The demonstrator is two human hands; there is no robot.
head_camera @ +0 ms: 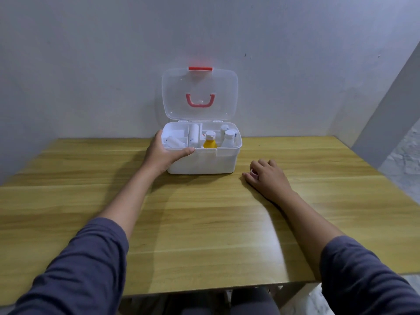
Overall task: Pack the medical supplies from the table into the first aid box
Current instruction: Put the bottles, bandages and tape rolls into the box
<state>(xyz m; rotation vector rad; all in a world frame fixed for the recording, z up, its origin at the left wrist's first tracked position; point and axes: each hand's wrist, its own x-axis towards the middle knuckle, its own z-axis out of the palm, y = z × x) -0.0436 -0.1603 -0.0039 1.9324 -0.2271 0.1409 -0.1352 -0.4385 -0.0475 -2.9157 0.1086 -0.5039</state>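
Our left hand (162, 153) clasps the front-left rim of the open first aid box (204, 163). Right hand (267, 176) curls round 1 small pink-and-white item (254, 172) on the table (204, 223), just right of the box. Plan: brace box, lift item over rim into free compartment.

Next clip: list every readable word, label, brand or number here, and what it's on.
No text is legible.
Blue print on the white roll in the first aid box: too small, blurred.
The yellow bottle and white bottles: no readable label.
The small pink-and-white item under the right hand: mostly hidden.
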